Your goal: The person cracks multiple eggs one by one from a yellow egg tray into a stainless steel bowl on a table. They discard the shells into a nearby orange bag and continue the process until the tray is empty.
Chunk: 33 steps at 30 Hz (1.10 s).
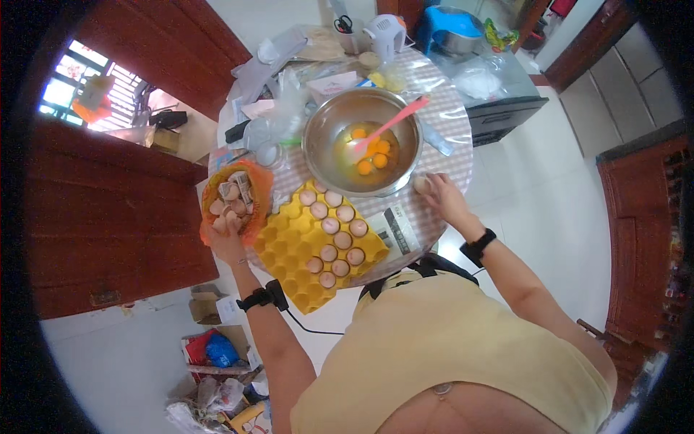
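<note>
My left hand [226,238] is at the near rim of an orange plastic bag [263,187], its fingertips on an eggshell [233,219] among other shells and paper scraps. By the lower right side of a large steel bowl [320,163], my right hand [443,198] has its fingers around a pale, rounded thing [422,185], perhaps an egg or shell. Several yolks [380,160] in egg white lie in the bowl, and a pink-handled spatula [398,116] leans in it. Between my hands, a yellow egg tray [287,233] holds several whole eggs [342,240] and has hollow cups on its left.
A flat package [398,230] bearing writing lies right of the tray. Behind the bowl stand a white hand mixer [386,35] and a holder with black-handled scissors [343,24]. Plastic bags and clear cups [268,154] crowd the table's left side. A dark cabinet [501,116] stands at right.
</note>
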Each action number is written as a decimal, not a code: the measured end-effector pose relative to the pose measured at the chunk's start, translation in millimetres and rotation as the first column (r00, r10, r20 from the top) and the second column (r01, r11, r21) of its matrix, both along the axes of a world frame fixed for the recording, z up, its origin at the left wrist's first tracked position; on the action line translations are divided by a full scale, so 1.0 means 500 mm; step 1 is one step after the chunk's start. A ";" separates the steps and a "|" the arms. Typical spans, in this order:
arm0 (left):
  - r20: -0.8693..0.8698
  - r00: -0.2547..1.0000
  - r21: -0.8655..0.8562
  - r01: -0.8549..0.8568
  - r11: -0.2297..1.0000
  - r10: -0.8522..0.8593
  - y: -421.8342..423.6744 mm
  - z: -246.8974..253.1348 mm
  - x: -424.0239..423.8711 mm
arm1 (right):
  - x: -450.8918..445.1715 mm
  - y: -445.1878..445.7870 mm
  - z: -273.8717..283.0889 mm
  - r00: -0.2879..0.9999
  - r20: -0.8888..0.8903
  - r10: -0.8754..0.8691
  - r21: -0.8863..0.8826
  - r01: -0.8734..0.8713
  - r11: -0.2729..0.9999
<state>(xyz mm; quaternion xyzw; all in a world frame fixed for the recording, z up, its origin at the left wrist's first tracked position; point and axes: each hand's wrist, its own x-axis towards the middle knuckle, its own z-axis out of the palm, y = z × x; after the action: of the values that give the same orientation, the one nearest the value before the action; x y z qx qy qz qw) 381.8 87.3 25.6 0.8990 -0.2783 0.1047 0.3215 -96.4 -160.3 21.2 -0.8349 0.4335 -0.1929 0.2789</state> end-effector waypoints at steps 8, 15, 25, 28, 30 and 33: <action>0.010 0.988 -0.085 0.155 0.984 -0.155 0.054 -0.075 0.095 | 0.020 -0.012 -0.081 0.998 -0.026 0.063 -0.030 -0.064 0.998; 0.004 0.987 -0.084 0.162 0.983 -0.162 0.031 0.006 0.022 | -0.007 -0.065 -0.085 0.999 -0.040 -0.037 -0.162 0.030 0.986; -0.299 0.940 -0.280 0.077 0.957 -0.163 0.065 0.114 -0.201 | -0.013 -0.089 -0.084 0.919 0.393 -0.029 -0.156 0.098 0.983; -0.261 0.943 -0.277 0.129 0.952 -0.204 0.063 0.157 -0.239 | -0.031 -0.098 -0.098 0.967 0.245 0.064 -0.170 -0.022 0.985; -0.305 0.935 -0.297 0.088 0.951 -0.182 0.030 0.199 -0.287 | -0.037 -0.110 -0.100 0.981 0.177 0.079 -0.140 -0.055 0.989; -0.275 0.915 -0.399 0.173 0.901 -0.297 0.010 0.217 -0.318 | -0.033 -0.100 -0.078 0.951 0.308 -0.002 -0.013 0.006 1.000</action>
<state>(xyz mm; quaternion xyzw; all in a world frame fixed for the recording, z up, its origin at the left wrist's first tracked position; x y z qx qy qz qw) 222.7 92.2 134.0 0.7870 -0.3042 -0.0367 0.5354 -112.9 -210.5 -17.8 -0.7956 0.3852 -0.3242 0.3369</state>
